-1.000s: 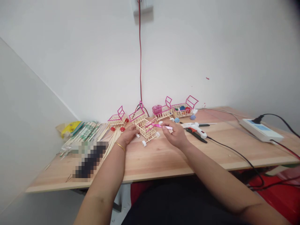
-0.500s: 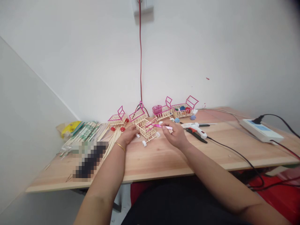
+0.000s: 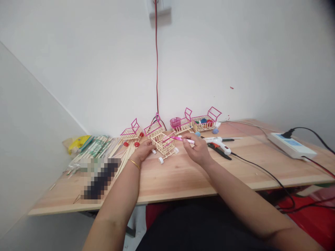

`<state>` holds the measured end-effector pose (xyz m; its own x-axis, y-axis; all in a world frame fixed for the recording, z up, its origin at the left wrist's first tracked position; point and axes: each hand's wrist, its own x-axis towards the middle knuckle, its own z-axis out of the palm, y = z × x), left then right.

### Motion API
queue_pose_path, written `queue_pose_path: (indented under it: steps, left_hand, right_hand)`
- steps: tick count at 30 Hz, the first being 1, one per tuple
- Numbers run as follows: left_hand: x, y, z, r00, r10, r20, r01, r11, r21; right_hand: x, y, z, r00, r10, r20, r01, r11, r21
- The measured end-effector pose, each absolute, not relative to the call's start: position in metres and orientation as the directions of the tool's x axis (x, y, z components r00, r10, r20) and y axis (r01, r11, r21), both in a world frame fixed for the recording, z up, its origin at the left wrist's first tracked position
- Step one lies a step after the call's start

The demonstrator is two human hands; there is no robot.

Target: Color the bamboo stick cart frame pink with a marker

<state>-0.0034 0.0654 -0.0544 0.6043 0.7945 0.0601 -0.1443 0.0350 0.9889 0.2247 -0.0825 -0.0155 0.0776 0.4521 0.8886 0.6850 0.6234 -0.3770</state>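
Note:
A small cart built of wooden sticks (image 3: 164,145), with white wheels and a pink top rim, stands on the wooden table (image 3: 183,174). My left hand (image 3: 143,150) holds the cart at its left end, fingers curled against it. My right hand (image 3: 196,149) pinches a pink marker (image 3: 183,139), whose tip points left at the cart's pink rim.
Several more stick carts with pink frames (image 3: 204,122) line the wall, beside a pink cup (image 3: 175,122). A white glue gun (image 3: 218,142) and black pliers (image 3: 218,151) lie right of my hand. Loose sticks (image 3: 104,148) pile at left. A power strip (image 3: 291,144) sits far right.
My right hand has shifted the pink marker slightly along the cart's rim. My left hand and the cart stay put.

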Motion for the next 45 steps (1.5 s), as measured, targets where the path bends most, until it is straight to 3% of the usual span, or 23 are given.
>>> queue_pose_path:
  steps: [39,45]
  left_hand:
    - [-0.0027,0.0628,-0.0519,0.607,0.791,0.069,-0.139,0.020,0.990]
    - [-0.0032,0.0603,-0.0495,0.623,0.779,0.072,-0.138,0.020,0.990]
  right_hand:
    - [0.2221,-0.0841,-0.0162,0.041,0.476,0.878,0.665,0.643,-0.380]
    - [0.2266,-0.0827,-0.0173,0.107,0.476,0.873,0.699,0.588,-0.406]
